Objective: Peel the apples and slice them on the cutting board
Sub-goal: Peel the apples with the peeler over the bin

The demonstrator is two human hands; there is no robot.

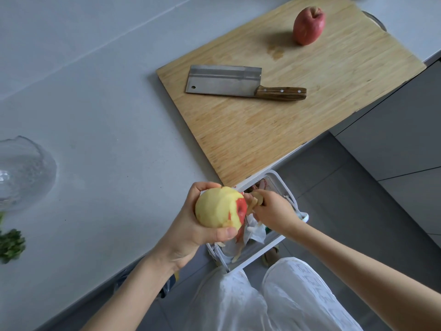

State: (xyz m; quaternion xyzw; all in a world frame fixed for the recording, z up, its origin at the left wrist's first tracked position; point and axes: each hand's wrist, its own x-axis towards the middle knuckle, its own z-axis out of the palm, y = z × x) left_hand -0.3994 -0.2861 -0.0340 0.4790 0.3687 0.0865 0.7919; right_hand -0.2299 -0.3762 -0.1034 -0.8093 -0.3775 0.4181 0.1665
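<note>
1. Apple (219, 207): it is up in the air, over the edge of the counter and the bin (279, 177). It is not on the board (262, 130).
2. The left hand (191, 225) wraps round it, with the thumb on the near side and the fingers on the far side.
3. The right hand (274, 213) is curled tight on a small tan thing that looks like a peeler (256, 199). It is right beside the red patch.
4. The step now is peeling. Most of the skin is off, and only a red patch is left.
5. Next, I think, the peeler must go over that last patch. The apple may need a small turn so the red faces it.
6. The red apple (309, 26) sits at the far end of the board with all its skin on. The knife (224, 80) lies flat on the board, and no hand is on it. Nothing is sliced yet.
</note>
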